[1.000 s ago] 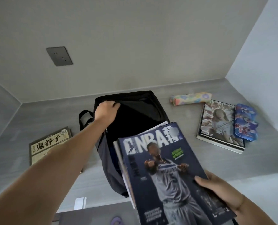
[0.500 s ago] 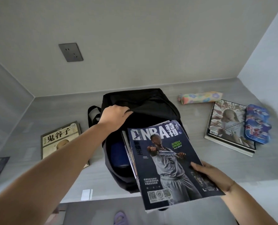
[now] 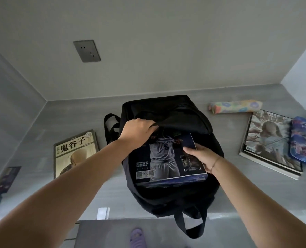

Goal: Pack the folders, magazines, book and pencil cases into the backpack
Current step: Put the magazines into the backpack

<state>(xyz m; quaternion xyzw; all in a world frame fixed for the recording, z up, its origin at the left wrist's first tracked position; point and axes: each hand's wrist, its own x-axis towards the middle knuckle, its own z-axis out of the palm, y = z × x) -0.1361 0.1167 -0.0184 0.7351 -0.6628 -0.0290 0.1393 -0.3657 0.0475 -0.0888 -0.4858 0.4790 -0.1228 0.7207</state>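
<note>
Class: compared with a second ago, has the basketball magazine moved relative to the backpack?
Yes. The basketball magazine has gone forward, top end first, into the backpack, which stayed put.

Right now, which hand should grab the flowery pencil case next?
Probably the right hand: the flowery pencil case lies on its side of the backpack, while the left hand holds the opening.

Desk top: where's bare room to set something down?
Free: desk between the book and backpack, and right front, below the magazine. Crowded: right rear, floral pencil case, magazine and blue pencil case bunched.
</note>
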